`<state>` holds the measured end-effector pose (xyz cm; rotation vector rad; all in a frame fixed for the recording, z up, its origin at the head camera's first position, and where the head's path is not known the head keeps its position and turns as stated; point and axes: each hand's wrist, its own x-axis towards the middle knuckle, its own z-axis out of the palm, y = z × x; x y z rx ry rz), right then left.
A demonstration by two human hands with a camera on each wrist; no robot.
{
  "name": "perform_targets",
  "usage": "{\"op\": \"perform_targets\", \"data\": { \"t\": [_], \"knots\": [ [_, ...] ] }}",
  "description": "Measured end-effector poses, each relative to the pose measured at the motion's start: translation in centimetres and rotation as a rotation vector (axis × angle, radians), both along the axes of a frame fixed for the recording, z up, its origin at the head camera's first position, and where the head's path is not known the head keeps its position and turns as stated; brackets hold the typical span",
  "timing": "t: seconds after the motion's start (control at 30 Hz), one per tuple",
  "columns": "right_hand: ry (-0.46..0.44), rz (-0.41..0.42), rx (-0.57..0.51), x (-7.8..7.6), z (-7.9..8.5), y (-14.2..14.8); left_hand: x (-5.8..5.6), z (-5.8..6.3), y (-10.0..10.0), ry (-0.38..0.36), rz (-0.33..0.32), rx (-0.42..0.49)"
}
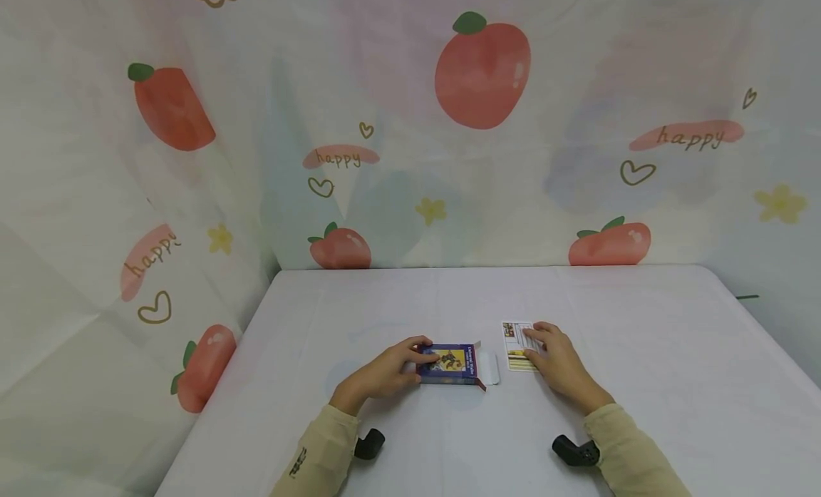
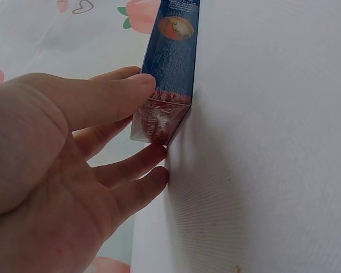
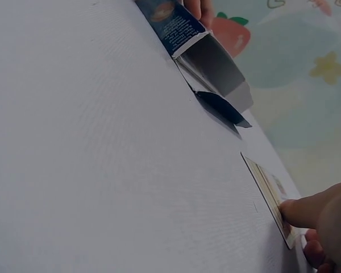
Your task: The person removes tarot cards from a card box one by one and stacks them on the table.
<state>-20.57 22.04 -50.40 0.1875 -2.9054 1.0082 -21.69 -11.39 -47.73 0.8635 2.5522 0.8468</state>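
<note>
A dark blue card box (image 1: 449, 364) with a yellow picture lies on the white table. Its flaps stand open at the right end, and the wrist view on that side shows a grey hollow inside. My left hand (image 1: 393, 365) grips the box's left end, thumb (image 2: 122, 98) along the near side and fingers across the top and far side. To the right of the box, a flat printed card (image 1: 521, 347) lies at the tabletop. My right hand (image 1: 561, 361) holds it by its right part, with the thumb (image 3: 307, 211) on the card near its edge.
A white cloth covers the table (image 1: 442, 447). Behind it and at the left hangs a pale curtain (image 1: 410, 197) printed with fruit and hearts. A black device sits at each wrist, one by the left sleeve (image 1: 321, 447), one by the right sleeve (image 1: 631, 447).
</note>
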Motion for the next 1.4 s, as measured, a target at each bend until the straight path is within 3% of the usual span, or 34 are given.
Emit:
{"op": "perform_targets", "data": {
  "t": [0.63,1.13,1.4],
  "knots": [
    [0.018,0.004,0.003,-0.3,-0.1,0.1,0.0,0.0,-0.2,0.002,-0.005,0.005],
    [0.019,-0.014,-0.066,-0.3,0.5,0.3,-0.1,-0.1,0.0,0.004,0.0,0.002],
    [0.113,0.034,-0.11,-0.4,0.8,-0.4,-0.1,0.0,-0.1,0.013,-0.002,-0.004]
  ]
}}
